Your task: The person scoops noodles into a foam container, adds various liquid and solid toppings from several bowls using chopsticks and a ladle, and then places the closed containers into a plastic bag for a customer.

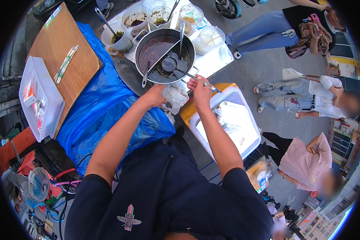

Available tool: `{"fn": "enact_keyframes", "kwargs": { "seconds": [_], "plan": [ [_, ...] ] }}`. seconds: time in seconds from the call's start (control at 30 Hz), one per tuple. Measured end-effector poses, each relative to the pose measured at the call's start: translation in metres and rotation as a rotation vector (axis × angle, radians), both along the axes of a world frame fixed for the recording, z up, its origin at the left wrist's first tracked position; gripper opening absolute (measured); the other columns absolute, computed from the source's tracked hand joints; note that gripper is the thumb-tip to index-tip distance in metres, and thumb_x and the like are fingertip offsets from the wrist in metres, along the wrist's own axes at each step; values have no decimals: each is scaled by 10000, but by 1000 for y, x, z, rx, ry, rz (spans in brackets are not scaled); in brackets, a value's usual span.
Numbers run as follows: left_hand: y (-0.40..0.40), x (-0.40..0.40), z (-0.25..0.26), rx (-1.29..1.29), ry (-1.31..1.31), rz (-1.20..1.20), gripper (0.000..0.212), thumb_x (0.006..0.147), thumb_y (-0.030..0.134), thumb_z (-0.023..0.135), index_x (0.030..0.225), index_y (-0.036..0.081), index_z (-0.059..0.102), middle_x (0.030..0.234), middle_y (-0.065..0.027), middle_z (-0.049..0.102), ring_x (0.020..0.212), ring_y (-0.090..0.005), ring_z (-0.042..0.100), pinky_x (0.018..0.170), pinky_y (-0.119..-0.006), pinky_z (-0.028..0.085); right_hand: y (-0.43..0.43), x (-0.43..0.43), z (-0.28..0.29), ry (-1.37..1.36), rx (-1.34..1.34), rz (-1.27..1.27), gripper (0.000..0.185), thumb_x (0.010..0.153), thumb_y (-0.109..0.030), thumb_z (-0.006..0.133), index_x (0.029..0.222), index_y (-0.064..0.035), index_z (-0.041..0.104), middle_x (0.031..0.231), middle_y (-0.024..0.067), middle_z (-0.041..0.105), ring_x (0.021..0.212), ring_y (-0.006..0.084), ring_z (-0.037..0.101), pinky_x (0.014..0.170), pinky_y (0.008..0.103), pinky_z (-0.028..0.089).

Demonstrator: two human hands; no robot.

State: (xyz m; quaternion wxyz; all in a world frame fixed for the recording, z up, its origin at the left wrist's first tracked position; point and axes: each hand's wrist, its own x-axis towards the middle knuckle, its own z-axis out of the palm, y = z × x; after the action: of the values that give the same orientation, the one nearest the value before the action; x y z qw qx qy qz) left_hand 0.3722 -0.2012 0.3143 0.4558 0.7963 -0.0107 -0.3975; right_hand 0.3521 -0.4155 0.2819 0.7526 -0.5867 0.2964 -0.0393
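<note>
My right hand [199, 91] grips the handle of a metal ladle [169, 64], whose bowl is over the dark broth in the near right half of a divided metal pot [192, 55]. Just below the pot's near rim is my left hand [155, 95], its fingers curled against a translucent white plastic bag [176, 97]; the fingertips are hidden. Red, oily broth fills the other half of the pot. A second utensil [181, 39] stands in the dark broth, and another handle [145, 75] leans over the near rim. A dark round lid [129, 73] lies partly under the pot's left side.
Behind the pot, plastic tubs of condiments [134, 19] line a metal-topped table [219, 61]. At right, a white plastic tub [255, 132] holds white covering. Blue plastic sheeting [99, 90] hangs at left beside a wooden board [69, 33] and a plastic bin [42, 99]. People stand at right.
</note>
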Motion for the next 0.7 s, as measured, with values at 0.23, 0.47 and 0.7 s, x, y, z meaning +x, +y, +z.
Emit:
{"fn": "enact_keyframes", "kwargs": {
  "seconds": [0.23,0.47,0.7],
  "plan": [
    [-1,4,17,-56,81,-6,766,758,-57,709,1475,-97,444,1269,-240,643,917,-260,723,715,-352,601,-17,-48,66,2,-84,87,325,1080,-204,506,1242,62,599,989,160,713,836,196,713,768,315,613],
    [-1,4,4,-45,89,-1,761,756,-65,692,1475,-100,446,1219,-242,673,946,-253,718,745,-358,594,-22,-117,91,15,-106,133,344,1096,-232,499,1256,57,593,992,148,706,841,188,710,788,325,614],
    [5,-2,-46,167,-215,-119,830,757,21,735,1516,-61,410,1481,-254,493,1156,-313,659,923,-354,553,7,-166,72,-61,-343,317,248,1039,-113,591,1227,42,636,971,157,736,839,207,732,737,311,591]
  ]
}}
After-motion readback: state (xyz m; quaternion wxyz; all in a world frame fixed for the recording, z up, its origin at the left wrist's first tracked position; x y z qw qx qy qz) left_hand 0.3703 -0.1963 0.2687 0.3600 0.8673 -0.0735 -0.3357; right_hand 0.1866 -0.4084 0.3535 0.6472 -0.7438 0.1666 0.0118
